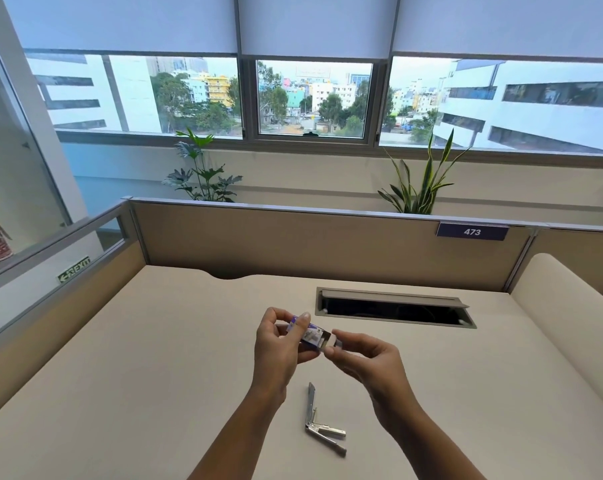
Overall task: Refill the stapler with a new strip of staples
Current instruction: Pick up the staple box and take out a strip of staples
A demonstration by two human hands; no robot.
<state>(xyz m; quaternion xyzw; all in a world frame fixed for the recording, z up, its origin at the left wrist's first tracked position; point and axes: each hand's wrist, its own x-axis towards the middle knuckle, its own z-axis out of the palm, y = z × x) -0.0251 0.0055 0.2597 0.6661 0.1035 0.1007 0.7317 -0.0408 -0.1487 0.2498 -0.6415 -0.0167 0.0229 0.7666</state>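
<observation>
My left hand (282, 344) holds a small purple and white staple box (307, 330) above the desk, fingers curled round its left end. My right hand (358, 355) pinches the box's white inner tray (329, 341), which sticks out a little at the right end. Whether staples lie in the tray is too small to tell. The metal stapler (319, 419) lies on the desk below my hands, swung wide open, with its top arm pointing away from me and its base and magazine toward the right.
The beige desk (154, 375) is bounded by cubicle partitions at the back and left. An open cable hatch (395, 308) is set into the desk behind my hands. A raised curved desk edge (570, 323) runs along the right.
</observation>
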